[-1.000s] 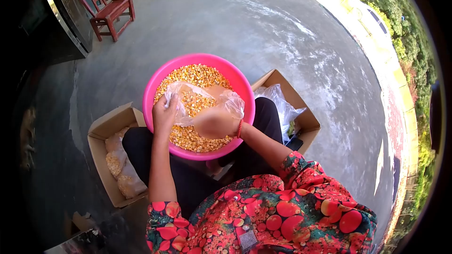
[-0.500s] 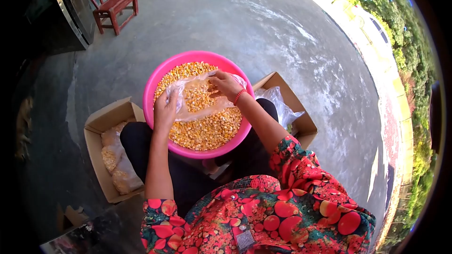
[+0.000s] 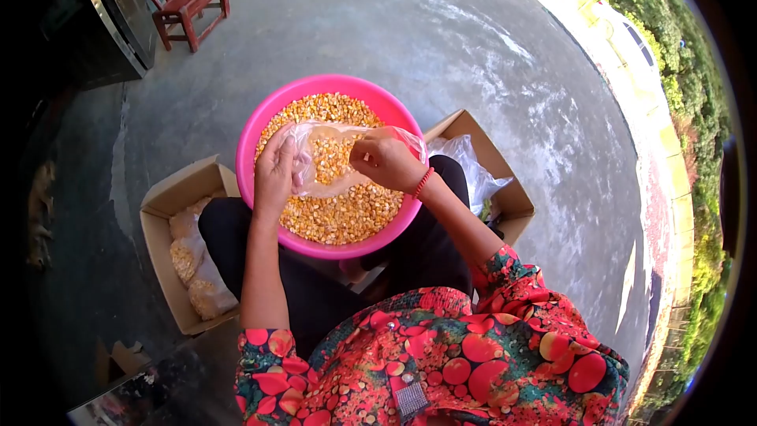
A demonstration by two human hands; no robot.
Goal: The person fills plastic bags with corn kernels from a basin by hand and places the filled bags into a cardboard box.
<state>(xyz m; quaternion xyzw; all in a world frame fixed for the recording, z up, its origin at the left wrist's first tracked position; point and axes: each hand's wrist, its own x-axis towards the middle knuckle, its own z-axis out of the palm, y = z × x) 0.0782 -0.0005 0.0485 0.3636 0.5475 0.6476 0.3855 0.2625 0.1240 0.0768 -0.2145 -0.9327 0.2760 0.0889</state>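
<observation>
A pink basin [image 3: 252,118] full of corn kernels [image 3: 339,217] rests at my lap. Over the corn lies a clear plastic bag [image 3: 335,183], spread across the basin's middle. At the bag's left end, my left hand [image 3: 276,166] pinches the plastic between thumb and fingers. My right hand [image 3: 388,162], with a red bead bracelet on the wrist, is over the right part of the bag with its fingers curled in. What those fingers hold, if anything, is hidden.
An open cardboard box [image 3: 169,276] with filled bags of corn stands left of my legs. Another box [image 3: 509,197] at the right holds clear plastic bags [image 3: 473,173]. A red wooden chair [image 3: 189,4] stands at the upper left on the grey floor [image 3: 339,16].
My right hand swept up over the bag, its fingers first spread and now curled in, and it has come slightly down. My left hand keeps its grip on the bag's left end.
</observation>
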